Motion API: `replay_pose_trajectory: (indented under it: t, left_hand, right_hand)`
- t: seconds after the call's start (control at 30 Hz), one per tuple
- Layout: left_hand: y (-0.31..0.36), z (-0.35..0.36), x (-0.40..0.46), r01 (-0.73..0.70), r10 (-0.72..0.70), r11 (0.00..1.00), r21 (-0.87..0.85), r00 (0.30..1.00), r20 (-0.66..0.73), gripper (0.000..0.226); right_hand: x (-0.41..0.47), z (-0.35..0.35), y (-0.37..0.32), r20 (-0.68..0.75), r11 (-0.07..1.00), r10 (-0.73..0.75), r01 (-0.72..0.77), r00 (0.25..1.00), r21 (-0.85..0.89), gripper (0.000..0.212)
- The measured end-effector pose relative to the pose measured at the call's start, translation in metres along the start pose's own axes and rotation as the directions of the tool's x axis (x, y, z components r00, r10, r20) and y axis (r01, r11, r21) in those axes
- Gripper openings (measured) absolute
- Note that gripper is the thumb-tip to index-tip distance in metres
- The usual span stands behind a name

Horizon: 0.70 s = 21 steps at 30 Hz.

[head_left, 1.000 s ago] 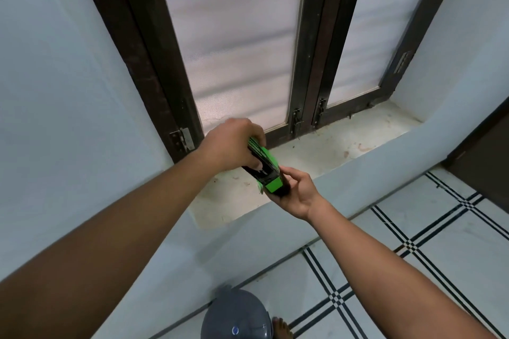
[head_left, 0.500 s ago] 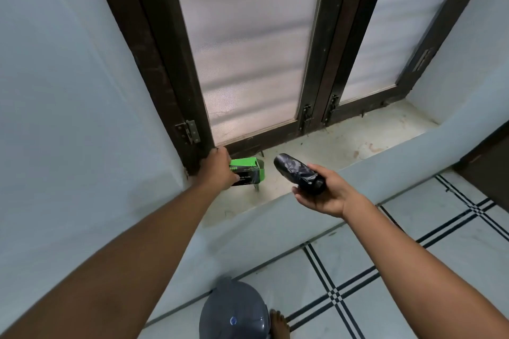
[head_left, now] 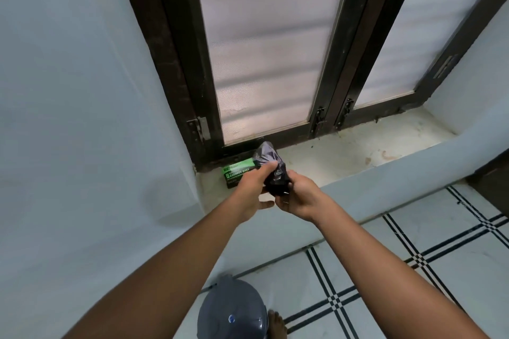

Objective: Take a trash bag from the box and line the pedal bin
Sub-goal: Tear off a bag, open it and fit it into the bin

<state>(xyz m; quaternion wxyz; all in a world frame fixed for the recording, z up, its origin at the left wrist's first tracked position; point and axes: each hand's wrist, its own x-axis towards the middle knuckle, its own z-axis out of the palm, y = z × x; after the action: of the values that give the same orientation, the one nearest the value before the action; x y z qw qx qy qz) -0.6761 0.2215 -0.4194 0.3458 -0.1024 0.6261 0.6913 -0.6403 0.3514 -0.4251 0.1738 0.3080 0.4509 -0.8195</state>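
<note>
A rolled black trash bag (head_left: 271,165) is held upright over the window sill by both hands. My right hand (head_left: 298,195) grips its lower end from the right. My left hand (head_left: 254,187) pinches its upper part from the left. The green and black garbage bag box (head_left: 237,173) lies flat on the sill's left corner, just behind my left hand and apart from it. The grey pedal bin (head_left: 232,311) stands on the floor below the sill, lid down, at the bottom of the view.
The pale sill (head_left: 358,151) runs rightward below a dark-framed frosted window (head_left: 264,49). A light blue wall (head_left: 68,118) closes the left side. White tiled floor with black lines (head_left: 413,270) lies at the right; a bare foot (head_left: 276,325) stands beside the bin.
My left hand let go of the box, which now lies on the sill's left corner, and came across to the black bag. Both hands now hold the bag together.
</note>
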Motion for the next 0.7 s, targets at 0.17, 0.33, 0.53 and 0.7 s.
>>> replay_pose_trajectory:
  t: [0.17, 0.33, 0.53, 0.7]
  left_hand:
    - [-0.002, -0.008, 0.003, -0.108, 0.135, 0.979, 0.170, 0.979, -0.153, 0.046]
    - [0.006, -0.013, -0.003, -0.151, 0.239, 0.883, 0.445, 0.960, -0.149, 0.060]
    - [0.016, -0.029, -0.019, 0.030, -0.030, 0.995, -0.095, 1.000, 0.004, 0.058]
    - [0.022, -0.028, -0.025, 0.086, -0.082, 0.965, -0.249, 0.996, 0.023, 0.035]
  right_hand:
    - [-0.005, 0.016, -0.007, -0.099, 0.928, -0.261, 0.221, 0.960, -0.300, 0.027]
    - [0.000, 0.026, -0.015, -0.050, 0.760, -0.403, 0.304, 0.914, -0.574, 0.047]
    - [0.004, 0.015, -0.020, -0.246, 0.817, -0.454, 0.290, 0.857, -0.499, 0.030]
    - [-0.009, 0.018, -0.024, -0.288, 0.676, -0.588, 0.265, 0.756, -0.687, 0.047]
